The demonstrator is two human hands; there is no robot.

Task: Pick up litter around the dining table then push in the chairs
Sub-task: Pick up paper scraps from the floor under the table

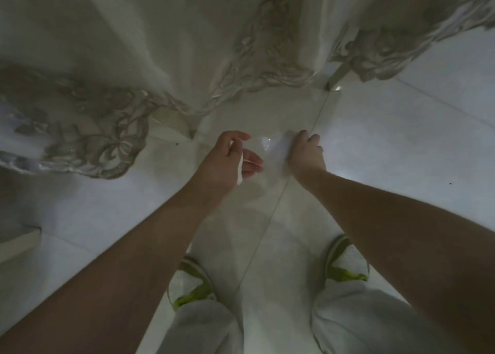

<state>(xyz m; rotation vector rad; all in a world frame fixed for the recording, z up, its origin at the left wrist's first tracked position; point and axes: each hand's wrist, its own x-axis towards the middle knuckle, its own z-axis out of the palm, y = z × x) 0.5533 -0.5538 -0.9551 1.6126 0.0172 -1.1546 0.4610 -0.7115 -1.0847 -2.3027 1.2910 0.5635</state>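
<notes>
Dim light, wrapper [270, 146] barely readable, a clear crumpled film on the tile floor [401, 144] between both hands; left hand [230, 158] half-curled, pinching a white scrap [240, 172]; right hand [306, 150] knuckles-up, fingers curled onto the film's edge; embroidered tablecloth [107, 117] hangs just beyond, table leg [338, 78] half hidden.
</notes>
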